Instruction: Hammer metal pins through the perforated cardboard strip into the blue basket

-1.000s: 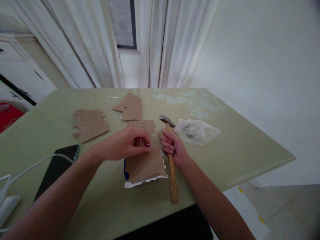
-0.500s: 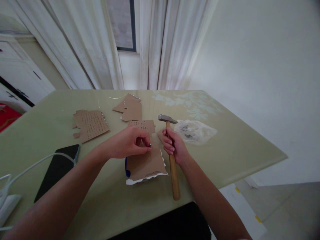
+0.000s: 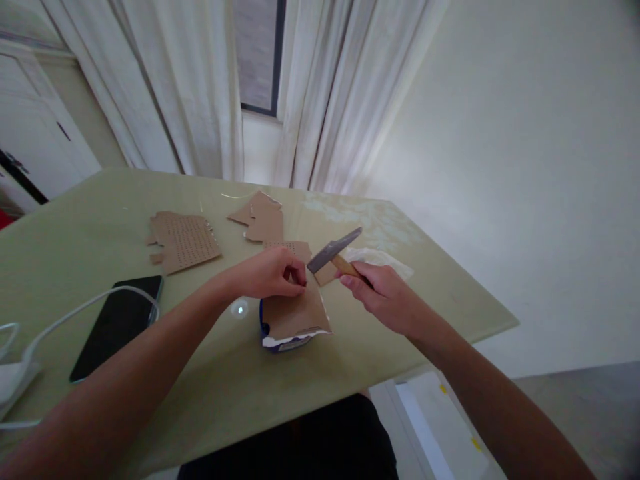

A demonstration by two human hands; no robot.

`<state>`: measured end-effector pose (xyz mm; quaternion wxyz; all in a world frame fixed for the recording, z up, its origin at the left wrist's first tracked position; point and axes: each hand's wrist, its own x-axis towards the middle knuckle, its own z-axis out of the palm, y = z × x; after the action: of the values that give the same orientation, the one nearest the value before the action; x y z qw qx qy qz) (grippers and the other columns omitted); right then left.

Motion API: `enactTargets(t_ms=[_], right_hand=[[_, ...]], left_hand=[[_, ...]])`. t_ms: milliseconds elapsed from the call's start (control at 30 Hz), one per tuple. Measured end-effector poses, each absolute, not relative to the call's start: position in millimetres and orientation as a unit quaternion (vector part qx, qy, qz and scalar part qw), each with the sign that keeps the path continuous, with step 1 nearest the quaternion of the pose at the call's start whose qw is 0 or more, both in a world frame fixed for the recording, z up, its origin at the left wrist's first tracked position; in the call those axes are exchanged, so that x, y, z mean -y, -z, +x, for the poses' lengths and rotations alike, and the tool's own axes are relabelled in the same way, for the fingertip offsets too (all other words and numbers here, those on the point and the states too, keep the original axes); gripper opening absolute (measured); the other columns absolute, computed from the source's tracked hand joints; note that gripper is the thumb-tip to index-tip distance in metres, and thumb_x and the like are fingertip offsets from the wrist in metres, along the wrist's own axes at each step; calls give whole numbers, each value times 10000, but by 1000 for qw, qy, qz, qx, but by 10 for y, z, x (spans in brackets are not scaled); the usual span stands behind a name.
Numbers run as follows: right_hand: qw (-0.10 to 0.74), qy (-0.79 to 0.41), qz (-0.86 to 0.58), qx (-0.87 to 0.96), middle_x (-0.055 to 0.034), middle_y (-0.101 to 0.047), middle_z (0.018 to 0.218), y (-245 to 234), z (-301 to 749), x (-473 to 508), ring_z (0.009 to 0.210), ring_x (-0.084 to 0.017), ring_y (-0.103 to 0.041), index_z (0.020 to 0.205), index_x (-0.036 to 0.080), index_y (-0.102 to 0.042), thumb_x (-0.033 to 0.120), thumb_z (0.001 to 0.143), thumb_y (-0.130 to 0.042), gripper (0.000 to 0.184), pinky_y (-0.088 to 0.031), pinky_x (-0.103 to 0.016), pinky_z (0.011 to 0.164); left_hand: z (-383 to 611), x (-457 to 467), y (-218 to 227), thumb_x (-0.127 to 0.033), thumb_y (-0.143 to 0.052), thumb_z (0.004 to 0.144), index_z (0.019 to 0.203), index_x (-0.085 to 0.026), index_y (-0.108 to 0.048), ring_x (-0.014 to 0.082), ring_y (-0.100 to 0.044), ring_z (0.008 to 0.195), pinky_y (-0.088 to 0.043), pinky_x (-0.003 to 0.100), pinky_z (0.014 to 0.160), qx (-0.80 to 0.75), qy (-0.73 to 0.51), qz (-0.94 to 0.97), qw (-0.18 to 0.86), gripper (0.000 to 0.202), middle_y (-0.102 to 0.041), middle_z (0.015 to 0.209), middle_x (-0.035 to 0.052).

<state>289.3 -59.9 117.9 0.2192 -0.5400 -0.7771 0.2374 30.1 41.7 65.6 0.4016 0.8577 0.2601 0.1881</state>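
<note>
Plainly a grey-headed, wooden-handled hammer (image 3: 335, 251), aslant.

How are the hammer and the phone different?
The hammer is held up at a slant in the right hand, but the phone lies flat on the table. The hammer is grey and wood-brown; the phone looks mostly black. Both are longer than wide.

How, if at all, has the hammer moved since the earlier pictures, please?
Yes, the hammer has moved: against the cardboard-topped box, its handle has swung out rightward and its head has turned, one end nearer the left hand.
</note>
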Motion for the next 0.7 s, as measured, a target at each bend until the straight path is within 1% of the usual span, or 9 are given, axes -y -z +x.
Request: enactTargets(t_ms=[100,233,333,433,500,600,700], right_hand=[[180,-188,-542,799,24,-543,686,-1306,2836,638,628,-144,-506,809,218,-533,437,1119,-505,381,-328,-296,637],[111,-151,-535,824,16,-550,713,-1355,2764,676,668,-164,-506,859,214,-558,376,1126,-509,316,-286,-315,666],[117,-125,-544,822,5,-566,742,-1400,2745,687,703,-178,-516,876,217,-562,389,1133,-498,317,-281,-322,682],[142,-116,-552,813,-8,-572,758,-1416,2735,680,743,-192,-536,834,224,-536,422,1136,-483,365,-299,-325,703],[130,-125,-550,816,-7,-572,747,-1392,2718,672,728,-191,-537,826,227,-528,417,1133,-485,364,-300,-324,697],[96,-135,-545,822,-5,-580,722,-1360,2683,668,685,-186,-533,854,225,-553,385,1125,-499,319,-283,-323,669],[95,-122,-546,823,-4,-580,716,-1409,2664,677,678,-187,-526,861,227,-565,371,1118,-506,301,-276,-323,666]], left_hand=[[305,-420,-662,-235,-737,804,801,-157,-775,114,-567,591,-399,217,552,-254,-189,864,391,87,-689,658,-9],[305,-427,-674,-223,-726,790,752,-153,-743,110,-555,599,-371,215,548,-237,-185,876,378,81,-672,657,-13],[296,-445,-661,-233,-739,787,770,-150,-754,115,-555,604,-382,222,564,-242,-193,871,382,86,-668,654,-11],[284,-473,-637,-278,-771,793,782,-149,-768,118,-543,602,-382,230,569,-251,-193,860,400,129,-663,650,-7],[277,-494,-622,-301,-781,800,775,-147,-766,115,-531,598,-363,230,561,-245,-193,858,409,157,-649,645,-8],[272,-522,-606,-318,-767,820,767,-140,-760,110,-510,590,-327,227,539,-234,-186,862,409,186,-618,633,-11],[274,-530,-596,-316,-759,815,762,-138,-755,113,-520,594,-338,225,537,-236,-186,864,405,186,-626,634,-5]])
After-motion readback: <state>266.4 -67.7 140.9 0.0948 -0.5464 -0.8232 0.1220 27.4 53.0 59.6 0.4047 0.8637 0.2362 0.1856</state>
